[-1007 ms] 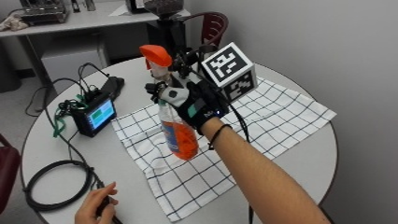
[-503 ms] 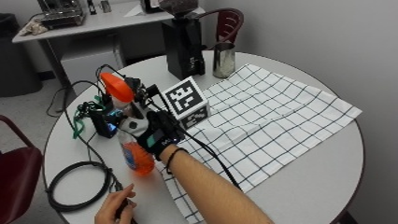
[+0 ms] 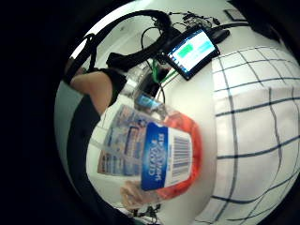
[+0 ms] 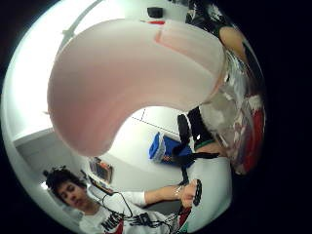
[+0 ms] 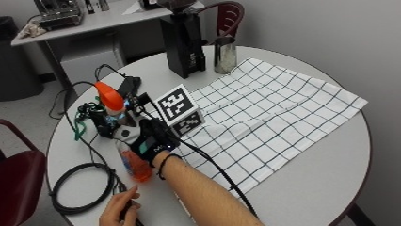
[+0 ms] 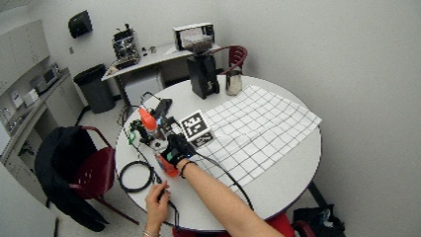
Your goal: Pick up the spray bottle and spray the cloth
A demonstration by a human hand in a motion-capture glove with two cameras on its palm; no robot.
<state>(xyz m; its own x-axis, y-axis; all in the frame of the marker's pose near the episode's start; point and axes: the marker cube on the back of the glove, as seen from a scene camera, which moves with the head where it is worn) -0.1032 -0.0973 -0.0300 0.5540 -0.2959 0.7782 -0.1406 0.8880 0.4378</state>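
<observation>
The gloved right hand [image 5: 150,141] is wrapped around a spray bottle [image 5: 122,136], fingers curled about its clear plastic body, holding it upright just off the left edge of the cloth [image 5: 269,117], with its base at or just above the desk [image 5: 325,160]; whether it touches cannot be told. The bottle carries orange liquid in its lower part and a rounded orange trigger head [image 5: 108,96] on top; the little-finger palm view shows its label [image 3: 161,157] up close, a blue band with white lettering too blurred to read beside a white panel with a barcode. The bare left hand [image 5: 119,209] rests near the desk's front edge beside a coil of black cable [image 5: 81,188]. The cloth is white with a thin dark grid, spread flat over the right half of the desk with a few soft folds. Behind the bottle a small monitor [image 3: 192,49] with a lit screen sits among tangled black and green wires. Farther back stand a tall black coffee grinder [image 5: 183,44] and a shiny metal pitcher [image 5: 225,55]. The desk is round with a smooth pale grey top; dark red chairs [image 6: 92,173] stand around it, and a second desk [image 6: 141,61] against the plain white wall holds equipment.
</observation>
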